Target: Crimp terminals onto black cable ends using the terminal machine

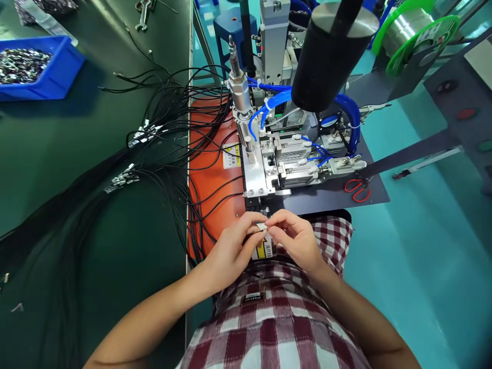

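In front of my lap, both hands meet at the near edge of the machine. My left hand [234, 251] is closed, its thumb and fingers pinching what looks like a thin cable end [263, 229]. The fingertips of my right hand [298, 241] pinch the tip of the same small piece from the other side. Fingers cover most of it, so its details are hard to make out. Just beyond them stands the metal bench machine [257, 179] with its cylinders and blue air hoses. A yellow warning label [265, 249] shows beneath the hands.
Black cables [200, 200] cross the orange plate [215, 192] from bundles with metal ends [125, 178] on the green table. A blue bin [61, 72] of small metal parts sits far left. Red-handled scissors [357, 190] lie right, below a green wire spool [421, 38]. A black cylinder [326, 61] overhangs the machine.
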`<state>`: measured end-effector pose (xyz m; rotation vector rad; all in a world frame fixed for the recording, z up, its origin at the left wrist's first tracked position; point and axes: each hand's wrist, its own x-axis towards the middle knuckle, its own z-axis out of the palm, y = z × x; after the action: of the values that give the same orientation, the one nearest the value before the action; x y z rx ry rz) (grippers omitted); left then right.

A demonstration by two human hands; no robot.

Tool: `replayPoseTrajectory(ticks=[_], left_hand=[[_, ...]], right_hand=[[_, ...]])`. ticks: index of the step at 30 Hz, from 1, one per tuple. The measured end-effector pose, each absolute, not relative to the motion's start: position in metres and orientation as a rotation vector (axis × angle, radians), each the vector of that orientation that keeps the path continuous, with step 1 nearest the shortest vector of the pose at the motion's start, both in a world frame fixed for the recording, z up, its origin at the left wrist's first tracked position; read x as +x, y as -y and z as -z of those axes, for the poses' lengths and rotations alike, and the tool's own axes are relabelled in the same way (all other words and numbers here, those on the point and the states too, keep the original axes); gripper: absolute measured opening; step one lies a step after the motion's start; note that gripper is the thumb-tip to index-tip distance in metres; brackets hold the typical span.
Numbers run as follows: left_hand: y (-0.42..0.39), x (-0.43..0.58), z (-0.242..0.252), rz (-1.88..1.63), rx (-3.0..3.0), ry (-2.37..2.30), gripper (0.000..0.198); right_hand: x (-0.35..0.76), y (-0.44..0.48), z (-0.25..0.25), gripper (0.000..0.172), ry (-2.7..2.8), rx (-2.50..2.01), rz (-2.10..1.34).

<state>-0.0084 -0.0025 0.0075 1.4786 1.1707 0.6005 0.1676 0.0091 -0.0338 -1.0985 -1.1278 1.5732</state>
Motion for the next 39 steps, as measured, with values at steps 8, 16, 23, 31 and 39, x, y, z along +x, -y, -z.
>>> replayPoseTrajectory(ticks=[8,16,23,31,39], left_hand=[[-0.001,-0.007,0.006,-0.704,1.1,-1.044,0.032],[0.001,-0.007,0.008,-0.731,1.051,-1.006,0.031],[0.004,-0.006,0.008,-0.745,1.202,-1.16,0.027],[0.007,-0.003,0.011,-0.762,1.3,-1.231,0.024],[0.007,-0.002,0.011,-0.802,1.35,-1.267,0.024]], right_hand=[[0.17,-0.014,0.033,0.021,0.983,-1.134,-1.668],[0.164,-0.015,0.033,0.022,0.955,-1.111,-1.74],[0.167,-0.003,0.025,0.007,1.412,-1.276,-1.156],[0.171,0.005,0.028,0.022,1.648,-1.309,-0.818],[0.169,0.01,0.033,0.027,1.887,-1.281,-0.574]])
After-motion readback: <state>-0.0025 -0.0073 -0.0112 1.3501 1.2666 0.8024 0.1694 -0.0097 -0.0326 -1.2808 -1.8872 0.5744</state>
